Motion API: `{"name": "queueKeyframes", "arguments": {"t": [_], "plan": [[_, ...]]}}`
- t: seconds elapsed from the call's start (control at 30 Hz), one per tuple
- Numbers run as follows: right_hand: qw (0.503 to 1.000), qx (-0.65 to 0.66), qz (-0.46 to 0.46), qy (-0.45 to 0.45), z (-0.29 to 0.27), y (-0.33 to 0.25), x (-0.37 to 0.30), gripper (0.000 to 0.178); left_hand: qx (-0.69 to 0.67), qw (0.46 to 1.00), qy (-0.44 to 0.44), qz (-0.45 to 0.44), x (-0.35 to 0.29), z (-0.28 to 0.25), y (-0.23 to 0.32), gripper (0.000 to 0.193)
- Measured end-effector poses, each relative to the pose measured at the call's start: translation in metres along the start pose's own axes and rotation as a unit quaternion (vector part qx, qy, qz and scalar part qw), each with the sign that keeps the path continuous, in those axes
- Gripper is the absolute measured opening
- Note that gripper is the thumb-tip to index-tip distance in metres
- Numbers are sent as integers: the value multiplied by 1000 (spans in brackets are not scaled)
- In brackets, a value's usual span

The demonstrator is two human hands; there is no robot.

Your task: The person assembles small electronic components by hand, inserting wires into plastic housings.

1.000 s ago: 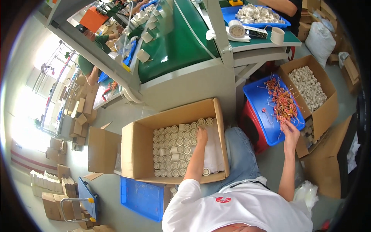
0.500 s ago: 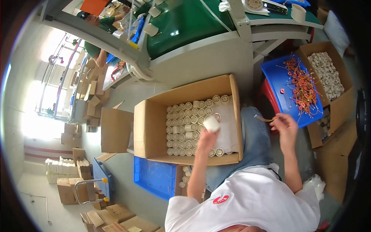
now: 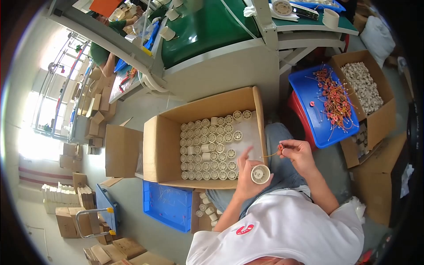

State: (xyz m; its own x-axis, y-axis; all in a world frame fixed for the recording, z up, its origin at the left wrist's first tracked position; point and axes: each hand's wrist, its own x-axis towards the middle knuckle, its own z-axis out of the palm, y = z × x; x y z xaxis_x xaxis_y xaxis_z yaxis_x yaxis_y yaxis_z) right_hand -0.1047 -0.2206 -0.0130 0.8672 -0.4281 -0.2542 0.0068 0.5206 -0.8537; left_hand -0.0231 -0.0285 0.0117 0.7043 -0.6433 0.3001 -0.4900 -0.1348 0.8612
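Note:
In my left hand [image 3: 248,180] is a white round plastic cup-like housing [image 3: 260,174], its open end facing up and a hub showing inside. The hand's index finger stretches away from it. To its right, my right hand [image 3: 298,154] pinches a small red-orange part with a thin wire [image 3: 280,149], whose end trails toward the housing but looks apart from it. Beyond my left hand stands an open cardboard box [image 3: 258,104] with rows of similar white housings [image 3: 205,150]. Some of those lie on their sides, most stand with a spoked face up.
At the right, a blue tray [image 3: 304,90] holds a heap of red-orange wired parts [image 3: 335,101], beside a carton of small white pieces [image 3: 364,86]. Another blue tray [image 3: 168,212] lies left of my lap. Ahead is a green-topped workbench [image 3: 198,39]; a co-worker's arm [image 3: 108,66] shows far left.
My left hand has drawn back from the box toward me, turning the housing open end up. My right hand has moved left with the wired part, closer to the housing. The view has shifted slightly.

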Motion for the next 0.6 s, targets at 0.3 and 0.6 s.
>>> {"name": "queueKeyframes", "arguments": {"t": [0.3,0.6], "plan": [[987,-130,-95,-15,12,4,-15,18,27,987,-39,-152,-3,-8,5,50],[958,-149,-244,26,33,-14,-23,20,77,988,129,39,-5,-11,-20,54]]}}
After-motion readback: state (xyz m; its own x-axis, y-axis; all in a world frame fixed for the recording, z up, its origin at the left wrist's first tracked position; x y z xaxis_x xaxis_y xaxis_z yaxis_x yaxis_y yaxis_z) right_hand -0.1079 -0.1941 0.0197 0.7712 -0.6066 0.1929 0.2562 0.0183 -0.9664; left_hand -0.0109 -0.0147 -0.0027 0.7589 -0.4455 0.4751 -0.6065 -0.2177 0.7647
